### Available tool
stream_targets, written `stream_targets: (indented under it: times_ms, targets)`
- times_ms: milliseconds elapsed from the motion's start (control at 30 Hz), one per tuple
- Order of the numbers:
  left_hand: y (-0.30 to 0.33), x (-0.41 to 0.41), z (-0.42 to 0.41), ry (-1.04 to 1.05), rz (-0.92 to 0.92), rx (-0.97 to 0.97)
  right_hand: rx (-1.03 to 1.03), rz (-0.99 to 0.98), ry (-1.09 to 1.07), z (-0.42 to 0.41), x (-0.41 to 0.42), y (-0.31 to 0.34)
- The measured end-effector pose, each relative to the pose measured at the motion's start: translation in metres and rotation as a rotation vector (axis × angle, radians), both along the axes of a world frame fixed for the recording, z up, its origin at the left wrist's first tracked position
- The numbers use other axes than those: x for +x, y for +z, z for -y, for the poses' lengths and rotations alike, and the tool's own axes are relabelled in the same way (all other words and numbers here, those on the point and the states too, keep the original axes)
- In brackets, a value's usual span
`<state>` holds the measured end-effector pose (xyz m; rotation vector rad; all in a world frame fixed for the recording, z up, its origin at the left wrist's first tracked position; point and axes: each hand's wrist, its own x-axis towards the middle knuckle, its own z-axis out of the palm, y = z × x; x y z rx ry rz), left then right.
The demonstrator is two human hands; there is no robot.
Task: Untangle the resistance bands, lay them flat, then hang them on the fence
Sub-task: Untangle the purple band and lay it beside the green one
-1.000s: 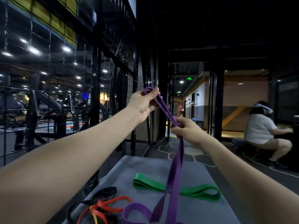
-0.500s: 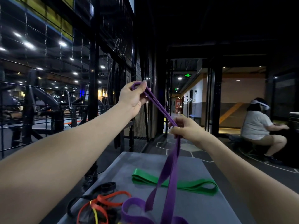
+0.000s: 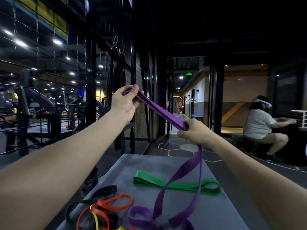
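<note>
A purple resistance band (image 3: 163, 112) stretches between both hands in the air above a grey bench. My left hand (image 3: 125, 103) pinches its looped top end. Lower and to the right, my right hand (image 3: 194, 131) grips both strands, which hang down and coil on the bench. A green band (image 3: 176, 184) lies flat across the bench's middle. Tangled red (image 3: 116, 204), yellow and black bands (image 3: 106, 190) sit at the bench's near left. The black wire fence (image 3: 116, 47) rises just left of and behind my left hand.
The grey bench (image 3: 146, 165) runs forward from me. A person in a white shirt (image 3: 259, 125) sits at the right, facing away, beside a dark counter. Gym machines stand behind the fence at left. A hexagon-patterned floor lies beyond the bench.
My hands have moved further apart, and the band between them is stretched longer and lies flatter. The hanging strands have swung to the right.
</note>
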<state>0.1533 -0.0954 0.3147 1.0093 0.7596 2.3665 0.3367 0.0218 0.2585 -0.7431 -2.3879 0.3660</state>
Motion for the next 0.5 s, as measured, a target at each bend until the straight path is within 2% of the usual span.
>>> stream_targets:
  times_ms: [233, 400, 500]
  targets:
    - [-0.016, -0.009, 0.000, 0.063, 0.097, -0.044, -0.226, 0.019, 0.085, -0.011, 0.016, -0.037]
    - [-0.029, -0.017, 0.006, 0.077, 0.154, -0.075, -0.156, -0.166, 0.010, -0.021, 0.016, -0.050]
    - [-0.043, -0.022, 0.006, 0.045, 0.196, -0.129, -0.127, -0.179, -0.016, -0.018, 0.013, -0.045]
